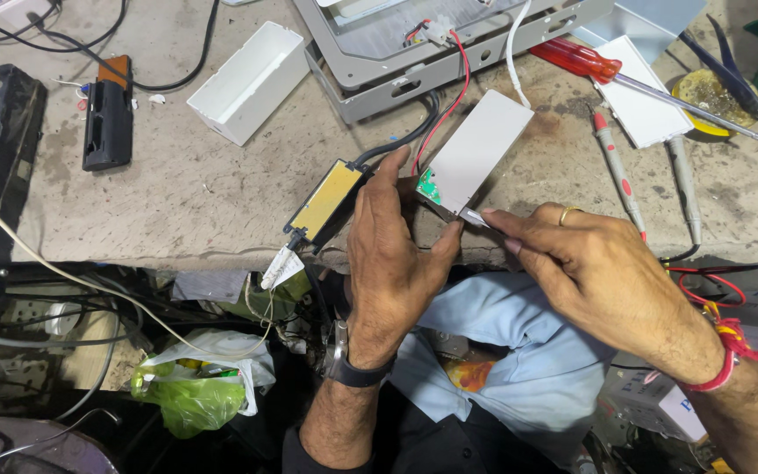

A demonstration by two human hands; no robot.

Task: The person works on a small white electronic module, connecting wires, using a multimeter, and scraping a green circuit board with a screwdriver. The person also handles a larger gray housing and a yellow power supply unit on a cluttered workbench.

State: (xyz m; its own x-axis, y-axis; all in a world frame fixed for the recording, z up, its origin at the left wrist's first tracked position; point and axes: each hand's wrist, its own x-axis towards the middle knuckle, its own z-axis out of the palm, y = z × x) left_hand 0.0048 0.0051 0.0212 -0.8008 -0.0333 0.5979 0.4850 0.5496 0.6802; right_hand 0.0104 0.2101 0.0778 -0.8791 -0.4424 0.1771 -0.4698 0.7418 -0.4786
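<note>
White driver casing [475, 149] lies at twelve o'clock from our hands, green board [430, 187] showing at its near end. Our left hand [392, 254] pinches that corner; our right hand [594, 272] pinches a thin metal tool [475, 217]. We judge it light, stiff, with fragile wiring: hold the edges.

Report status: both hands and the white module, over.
Left hand steadies flat white rectangular module at its green-board end. Right hand pinches thin metal tool against module's corner. Red and black wires lie alongside.
</note>
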